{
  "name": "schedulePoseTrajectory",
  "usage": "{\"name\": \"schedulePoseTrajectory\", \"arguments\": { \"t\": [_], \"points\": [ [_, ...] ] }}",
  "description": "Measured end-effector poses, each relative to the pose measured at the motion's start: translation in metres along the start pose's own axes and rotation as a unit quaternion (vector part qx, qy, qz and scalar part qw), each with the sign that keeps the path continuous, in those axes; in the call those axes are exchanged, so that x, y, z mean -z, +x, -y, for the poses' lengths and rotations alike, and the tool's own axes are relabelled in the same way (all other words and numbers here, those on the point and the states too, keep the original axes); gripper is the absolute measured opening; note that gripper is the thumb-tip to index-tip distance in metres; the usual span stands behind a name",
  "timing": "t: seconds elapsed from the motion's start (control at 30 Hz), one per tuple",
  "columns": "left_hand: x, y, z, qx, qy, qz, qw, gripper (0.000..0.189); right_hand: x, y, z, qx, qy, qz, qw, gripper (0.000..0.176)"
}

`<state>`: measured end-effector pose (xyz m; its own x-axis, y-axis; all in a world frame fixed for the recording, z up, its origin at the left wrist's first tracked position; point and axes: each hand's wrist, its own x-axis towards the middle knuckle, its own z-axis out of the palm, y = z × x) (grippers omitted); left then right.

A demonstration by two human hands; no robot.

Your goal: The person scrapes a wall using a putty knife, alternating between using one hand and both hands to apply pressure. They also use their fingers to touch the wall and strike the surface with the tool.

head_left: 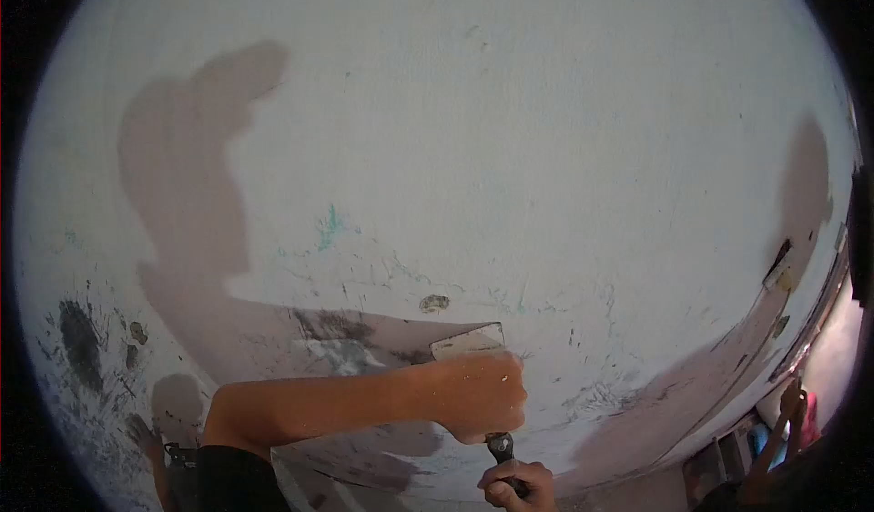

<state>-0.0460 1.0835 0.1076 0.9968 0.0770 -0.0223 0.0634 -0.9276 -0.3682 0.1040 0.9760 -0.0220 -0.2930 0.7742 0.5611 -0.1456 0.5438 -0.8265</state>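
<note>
My left arm in a black sleeve reaches in from the left across the lower wall (583,193). My left hand (482,394) is closed over the middle of a scraper, its back toward me and its fingertips hidden. Above the knuckles shows a broad pale scraper blade (469,340), flat against the wall. Below the fist, in line with the blade, a black handle (500,448) runs down into my right hand (519,486), whose fingers are wrapped round it. The stretch between blade and handle is hidden behind my left hand.
Dark stains (82,344), green flecks (330,225) and a chipped spot (434,304) mark the wall. Shadows fall across it. Another person's raised hands (792,398) show at the lower right. A further person's hand (143,433) is at the lower left.
</note>
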Motion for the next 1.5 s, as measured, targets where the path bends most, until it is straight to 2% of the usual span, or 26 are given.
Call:
{"name": "schedulePoseTrajectory", "arguments": {
  "t": [0.03, 0.07, 0.17, 0.2, 0.33, 0.43, 0.5, 0.57, 0.6, 0.63, 0.7, 0.77, 0.8, 0.9, 0.93, 1.03, 1.13, 1.23, 1.3, 1.33, 1.5],
  "points": [
    [0.002, -0.001, 0.002, 0.001, 0.004, 0.0, 1.0, 0.014, 0.0, 0.0, -0.005, 0.025, 0.005, -0.01, 1.0, 0.018],
    [0.004, -0.001, 0.005, 0.001, 0.004, -0.007, 1.0, 0.015, 0.0, 0.001, -0.002, -0.004, -0.011, -0.011, 1.0, 0.025],
    [0.007, -0.002, 0.008, -0.001, 0.008, -0.015, 1.0, 0.016, -0.002, 0.015, -0.003, 0.048, -0.02, -0.031, 0.998, 0.03],
    [0.008, -0.002, 0.009, 0.0, 0.018, -0.014, 1.0, 0.017, -0.004, 0.015, -0.001, 0.032, -0.026, -0.038, 0.998, 0.033],
    [0.011, -0.003, 0.005, -0.01, -0.006, -0.008, 1.0, 0.015, -0.004, 0.004, -0.005, 0.029, -0.003, -0.03, 0.999, 0.033],
    [0.005, 0.0, 0.006, -0.005, -0.02, -0.061, 0.998, 0.011, -0.004, 0.005, -0.004, 0.059, -0.043, -0.033, 0.997, 0.033],
    [0.019, 0.0, 0.009, 0.001, -0.021, -0.017, 1.0, 0.011, -0.005, 0.011, -0.006, 0.098, -0.068, -0.07, 0.99, 0.032],
    [0.018, -0.001, 0.007, 0.002, -0.018, -0.012, 1.0, 0.011, -0.006, 0.008, -0.004, 0.092, -0.083, -0.07, 0.99, 0.03],
    [0.019, -0.002, 0.008, 0.005, -0.006, -0.007, 1.0, 0.01, -0.007, 0.006, -0.003, 0.056, -0.062, -0.057, 0.995, 0.03],
    [0.016, -0.002, 0.007, 0.003, -0.003, -0.006, 1.0, 0.01, -0.007, 0.006, -0.002, 0.022, -0.041, -0.044, 0.998, 0.03],
    [0.01, -0.003, 0.002, -0.01, -0.003, -0.031, 0.999, 0.011, -0.007, 0.002, -0.009, 0.037, -0.045, -0.04, 0.997, 0.028],
    [0.012, -0.002, 0.009, -0.014, 0.013, -0.024, 1.0, 0.011, -0.006, 0.004, -0.013, 0.047, -0.108, -0.057, 0.991, 0.025],
    [0.013, -0.002, 0.012, -0.018, 0.03, -0.016, 0.999, 0.012, -0.005, 0.011, -0.01, 0.028, -0.081, -0.061, 0.994, 0.021],
    [0.011, -0.003, 0.014, -0.029, 0.008, -0.027, 0.999, 0.012, -0.012, 0.015, -0.01, 0.045, -0.062, -0.072, 0.994, 0.019],
    [0.011, -0.001, 0.013, -0.017, 0.018, 0.026, 0.999, 0.013, -0.01, 0.012, -0.012, 0.026, -0.062, -0.06, 0.996, 0.017],
    [0.005, -0.005, 0.008, -0.012, 0.006, -0.006, 1.0, 0.013, -0.016, 0.008, -0.01, 0.049, -0.056, -0.068, 0.995, 0.016],
    [0.013, -0.001, 0.011, -0.023, 0.012, 0.037, 0.999, 0.015, -0.014, 0.011, -0.007, 0.034, -0.055, -0.067, 0.996, 0.015],
    [0.014, -0.004, 0.013, -0.029, 0.018, 0.0, 0.999, 0.016, -0.013, 0.012, -0.006, 0.029, -0.047, -0.055, 0.997, 0.014],
    [0.007, -0.003, 0.011, -0.022, 0.011, 0.005, 1.0, 0.017, -0.019, 0.01, -0.009, 0.014, -0.035, -0.078, 0.996, 0.014],
    [0.005, -0.003, 0.011, -0.014, 0.008, 0.009, 1.0, 0.017, -0.019, 0.011, -0.01, 0.041, -0.048, -0.084, 0.994, 0.014],
    [0.011, 0.001, 0.011, -0.008, 0.014, -0.001, 1.0, 0.016, -0.01, 0.016, 0.001, 0.048, -0.067, -0.077, 0.994, 0.013]
  ]
}}
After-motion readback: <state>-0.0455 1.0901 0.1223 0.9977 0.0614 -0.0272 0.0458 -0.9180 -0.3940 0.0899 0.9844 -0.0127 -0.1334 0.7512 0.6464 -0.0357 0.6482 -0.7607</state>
